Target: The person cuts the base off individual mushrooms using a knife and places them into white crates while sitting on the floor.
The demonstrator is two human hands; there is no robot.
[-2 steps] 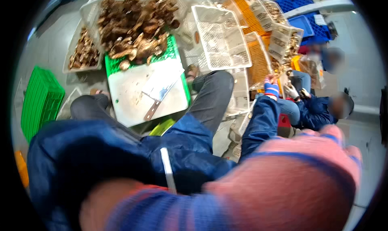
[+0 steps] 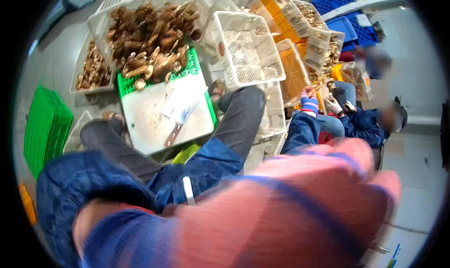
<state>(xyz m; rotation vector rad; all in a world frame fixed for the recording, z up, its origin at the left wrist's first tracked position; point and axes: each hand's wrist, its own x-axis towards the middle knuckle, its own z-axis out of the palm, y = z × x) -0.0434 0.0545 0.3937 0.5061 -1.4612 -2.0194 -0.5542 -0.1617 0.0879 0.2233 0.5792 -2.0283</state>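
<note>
My left hand (image 2: 286, 207), in a pink glove with blue bands, fills the lower foreground, close to the camera and blurred. Its fingers point right, and their inner side is hidden. My right arm stretches out to the right; that small, striped-cuffed right hand (image 2: 309, 97) is beside a crate of mushrooms, its grip too small to make out. A cleaver (image 2: 180, 113) lies on a white cutting board (image 2: 145, 127) between my knees, touched by neither hand. Beyond its blade, brown mushrooms (image 2: 154, 38) are heaped on a green crate (image 2: 191, 66) and in a white basket.
A white basket (image 2: 251, 47) stands right of the board, near orange crates (image 2: 293, 66). Green crates (image 2: 47, 132) are stacked at left, close to a smaller basket of mushrooms (image 2: 93, 68). A co-worker in a blue jacket (image 2: 363, 127) and white gloves sits at right.
My left hand has swung left and slightly down across the foreground, covering more of my lap. The whole view has shifted a little. The cleaver stays on the board.
</note>
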